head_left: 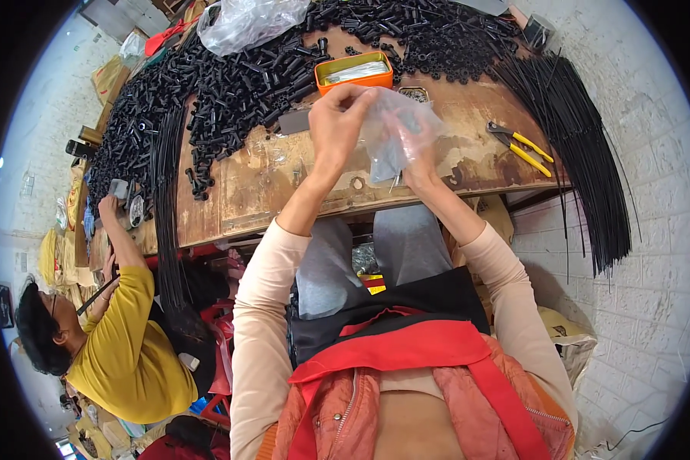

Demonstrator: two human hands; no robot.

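A clear plastic bag (387, 138) is stretched between my hands above the near part of the wooden table. My left hand (336, 126) pinches its upper left edge between thumb and fingers. Cloudy film covers much of my right hand (415, 149), whose fingers look curled at the bag; whether they are inside or behind it, I cannot tell. Thin metal ends (396, 181) stick out below that hand. Just beyond my hands stands an orange box (323, 75) with thin silvery pieces (356, 72) inside. A small container of little metal parts (414, 93) is partly behind the bag.
Yellow-handled pliers (520, 147) lie at the right on the wooden table (245, 184). Bundles of black strips (583, 146) hang over its edge on both sides. Black tubular parts (238, 84) heap across the back, under a plastic sheet (249, 24). A yellow-sleeved co-worker (126, 353) works at left.
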